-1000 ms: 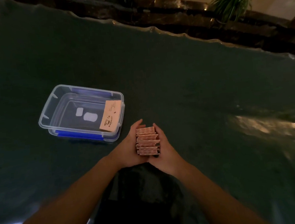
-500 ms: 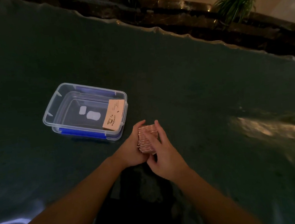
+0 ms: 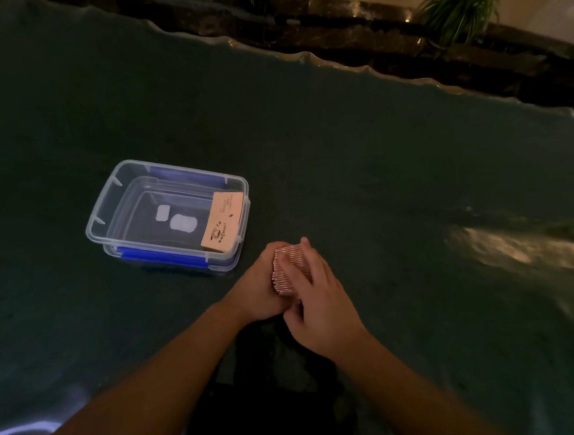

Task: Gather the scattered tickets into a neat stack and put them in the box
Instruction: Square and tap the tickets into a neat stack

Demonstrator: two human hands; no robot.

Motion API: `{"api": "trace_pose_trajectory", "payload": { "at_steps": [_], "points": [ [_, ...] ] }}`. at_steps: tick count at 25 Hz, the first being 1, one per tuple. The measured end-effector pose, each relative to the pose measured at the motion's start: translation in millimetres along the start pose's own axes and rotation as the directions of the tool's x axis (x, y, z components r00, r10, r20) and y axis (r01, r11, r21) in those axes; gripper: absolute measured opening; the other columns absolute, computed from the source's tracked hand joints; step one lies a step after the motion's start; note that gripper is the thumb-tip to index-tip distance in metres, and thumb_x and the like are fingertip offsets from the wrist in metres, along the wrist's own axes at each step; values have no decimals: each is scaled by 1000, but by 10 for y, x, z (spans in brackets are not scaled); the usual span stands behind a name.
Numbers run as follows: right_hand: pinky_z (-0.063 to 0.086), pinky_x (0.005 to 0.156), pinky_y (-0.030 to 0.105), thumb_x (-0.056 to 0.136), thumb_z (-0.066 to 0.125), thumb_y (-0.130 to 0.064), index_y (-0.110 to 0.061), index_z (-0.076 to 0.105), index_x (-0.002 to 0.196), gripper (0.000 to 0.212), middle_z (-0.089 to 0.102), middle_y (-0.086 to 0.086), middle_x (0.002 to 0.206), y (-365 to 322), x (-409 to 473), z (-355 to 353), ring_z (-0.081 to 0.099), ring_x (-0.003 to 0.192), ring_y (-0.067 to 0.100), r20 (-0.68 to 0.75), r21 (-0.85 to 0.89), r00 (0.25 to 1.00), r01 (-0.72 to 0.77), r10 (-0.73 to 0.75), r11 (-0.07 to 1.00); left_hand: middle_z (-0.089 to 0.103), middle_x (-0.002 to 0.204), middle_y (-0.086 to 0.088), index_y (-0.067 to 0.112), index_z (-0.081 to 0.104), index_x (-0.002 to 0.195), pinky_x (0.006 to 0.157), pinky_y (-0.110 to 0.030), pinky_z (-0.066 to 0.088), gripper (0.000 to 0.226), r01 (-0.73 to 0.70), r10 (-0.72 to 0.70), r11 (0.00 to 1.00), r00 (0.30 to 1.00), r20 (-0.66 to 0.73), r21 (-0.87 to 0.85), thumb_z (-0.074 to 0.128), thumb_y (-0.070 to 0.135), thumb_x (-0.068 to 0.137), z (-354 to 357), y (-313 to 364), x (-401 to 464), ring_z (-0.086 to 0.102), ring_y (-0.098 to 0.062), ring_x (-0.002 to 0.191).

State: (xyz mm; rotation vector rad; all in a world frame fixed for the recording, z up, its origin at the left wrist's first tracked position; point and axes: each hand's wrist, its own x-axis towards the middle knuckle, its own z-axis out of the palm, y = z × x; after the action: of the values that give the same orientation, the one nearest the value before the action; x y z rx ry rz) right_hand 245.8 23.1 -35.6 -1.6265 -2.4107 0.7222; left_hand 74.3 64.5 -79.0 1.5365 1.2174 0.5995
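Observation:
A thick stack of pinkish tickets stands on edge on the dark green table, just right of the box's near right corner. My left hand cups its left side. My right hand lies over its top and right side, fingers across the ticket edges. The clear plastic box with blue clips sits open to the left of my hands. A small pile of tan tickets with a printed cup logo leans inside against the box's right wall.
The dark green table surface stretches wide on all sides, with a wavy far edge. Beyond it are a dark ledge and potted plants. A glare patch lies to the right.
My right hand moved from the stack's right side over its top, covering most of the tickets. The stack stays between both hands beside the box.

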Motion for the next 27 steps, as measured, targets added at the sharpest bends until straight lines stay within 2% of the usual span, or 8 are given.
{"api": "trace_pose_trajectory", "payload": {
  "at_steps": [5,8,11,16,19,23,25,27],
  "points": [
    [28,118,14,86,69,-40,-49,12,166,98,-1,-15,177,90,-19,-39,14,159,-2,-59,502,975,-158,216,850,68,120,15,43,46,131,93,-26,52,81,69,-72,996,996,-56,-52,94,34,66,-64,100,7,64,6,111],
    [34,126,43,79,81,-42,-45,7,168,116,14,-13,174,274,-60,-3,25,158,11,92,754,911,-327,401,570,70,123,8,40,51,127,94,-35,56,85,158,-171,956,985,-33,-247,99,26,58,-125,124,4,66,2,113],
    [43,121,52,68,91,-29,-50,8,166,131,35,-6,170,364,-100,62,47,149,15,306,851,874,-429,378,303,75,122,-4,26,55,134,98,-49,58,86,238,-262,866,965,8,-439,94,26,56,-102,151,-33,71,-18,116],
    [60,104,47,57,89,-6,-56,23,158,131,77,-18,125,422,-78,257,71,122,9,255,924,870,-347,422,157,68,127,-16,26,43,144,90,-49,62,88,172,-241,707,970,-5,-686,83,-1,70,-52,158,-25,69,-33,120],
    [63,86,26,54,88,-4,-44,28,160,128,77,-23,123,520,-103,233,72,117,1,198,905,877,-335,437,263,72,124,-3,36,49,135,85,-40,64,93,228,-248,808,968,37,-544,98,15,59,-207,103,-44,70,-24,119],
    [57,97,22,60,90,-15,-44,27,156,119,62,-24,140,639,-139,145,62,127,-5,117,761,913,-335,390,556,68,124,21,58,47,125,96,-29,55,94,247,-244,966,969,48,-78,100,47,48,-278,15,-96,64,4,116],
    [51,96,11,64,88,-29,-54,20,156,117,54,-44,135,665,-102,84,56,126,-15,122,645,926,-347,357,681,57,137,19,55,40,136,107,-34,46,103,215,-216,972,976,0,97,96,49,50,-216,-26,-84,53,1,127],
    [49,101,12,71,84,-30,-57,8,159,120,53,-44,138,673,-60,59,56,128,-12,132,541,926,-366,353,757,44,152,6,45,31,149,115,-41,38,116,213,-209,956,977,-42,203,96,47,53,-148,-66,-84,42,-12,139]
  ]
}}
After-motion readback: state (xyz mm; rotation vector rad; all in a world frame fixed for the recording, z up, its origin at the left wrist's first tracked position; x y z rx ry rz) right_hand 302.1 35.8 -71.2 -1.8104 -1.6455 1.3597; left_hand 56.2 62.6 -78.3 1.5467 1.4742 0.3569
